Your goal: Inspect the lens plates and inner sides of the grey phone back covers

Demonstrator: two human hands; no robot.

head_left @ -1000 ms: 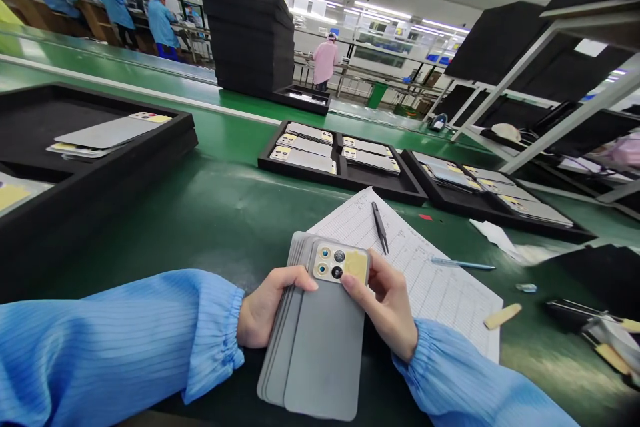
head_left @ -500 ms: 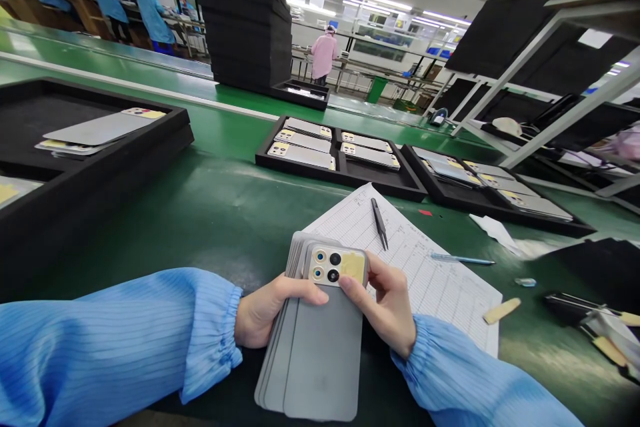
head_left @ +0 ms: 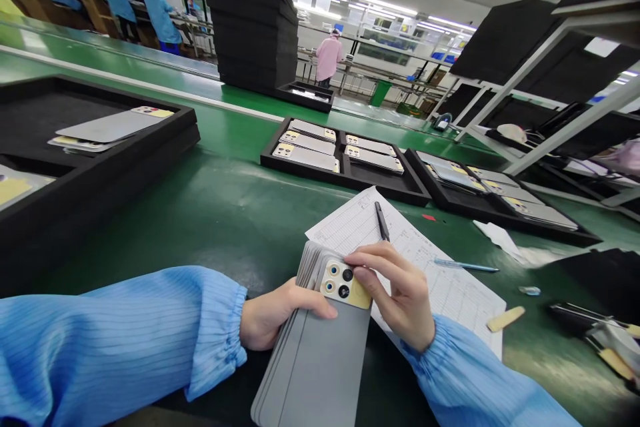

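A fanned stack of grey phone back covers (head_left: 323, 363) is in front of me. My left hand (head_left: 283, 310) is closed around its left side, the thumb lying across the top cover just below the camera block (head_left: 339, 280). That block has several lens rings, and a yellow film patch (head_left: 361, 296) sits beside it. My right hand (head_left: 403, 290) pinches the upper right corner of the top cover, thumb and fingers at the edge by the film. Under the right hand lies a printed sheet (head_left: 345, 220), with black tweezers (head_left: 381, 219) partly hidden behind the fingers.
Black trays (head_left: 420, 197) with more covers stand ahead, another tray (head_left: 170, 140) to the left. A blue pen (head_left: 465, 265), a yellowish strip (head_left: 506, 319) and white tissue (head_left: 495, 235) lie right. Behind rises a tall black tray stack (head_left: 250, 33); people work farther off.
My right hand has shifted up to the top cover's upper corner, its fingers now over the top edge. The stack is tilted slightly more, and the view has moved a little.
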